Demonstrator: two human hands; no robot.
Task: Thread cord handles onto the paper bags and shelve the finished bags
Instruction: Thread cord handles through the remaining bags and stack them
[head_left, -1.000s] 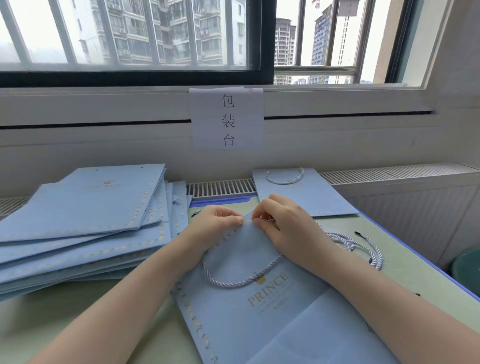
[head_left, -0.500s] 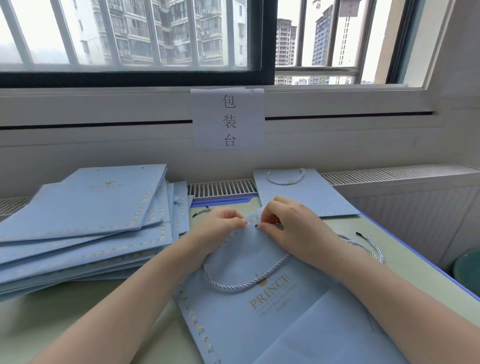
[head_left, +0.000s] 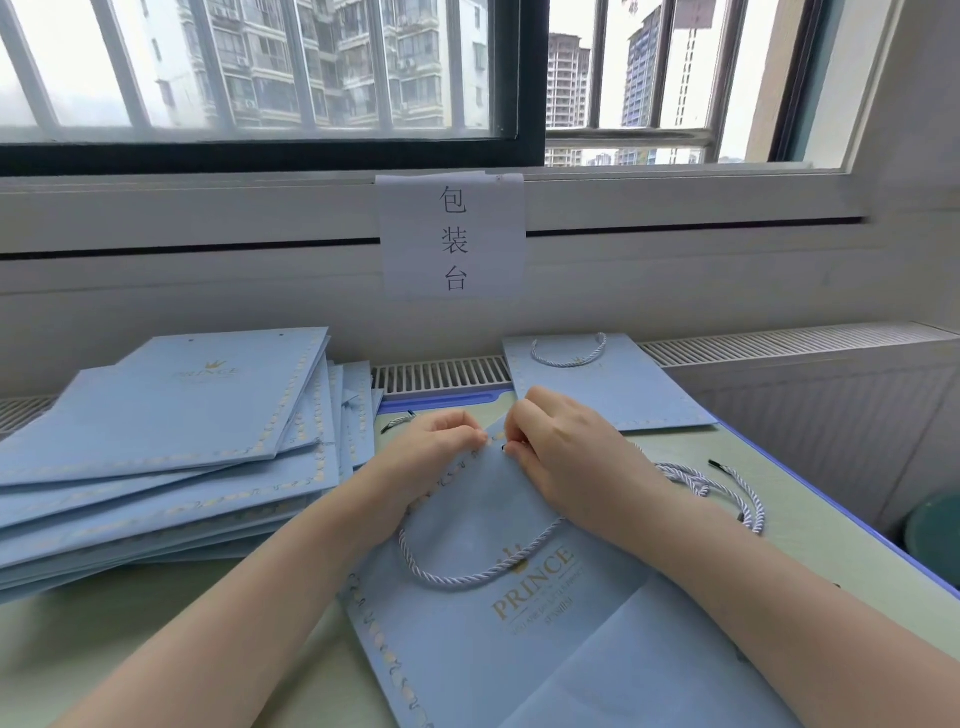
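Right now the green table (head_left: 810, 525) fills the lower frame, and the biggest thing on it is the stack of unthreaded bags (head_left: 171, 447) fanned out at the left. Dead centre lies the bag in work (head_left: 498, 639), flat and slanting toward the lower right, its gold lettering up. Upper right of centre, against the radiator grille (head_left: 441, 375), rests a finished bag (head_left: 608, 389) with its handle already looped. On to the hands: the left hand (head_left: 436, 452) curls over the bag's top edge and pinches it down, while the right hand (head_left: 566, 457) pinches the dark tip of a cord right at that edge. Compared with a second ago, the hands have drawn slightly apart and that dark tip now peeks out between them, so I'd judge the second handle's end is being fed at a hole, not yet through. One cord handle (head_left: 467, 566) already sags across the bag's face. Right of the wrist, loose cords (head_left: 727, 488) trail on the table, and a stray one (head_left: 397, 421) sits just above the left hand. No shelving yet; plenty of bags remain.
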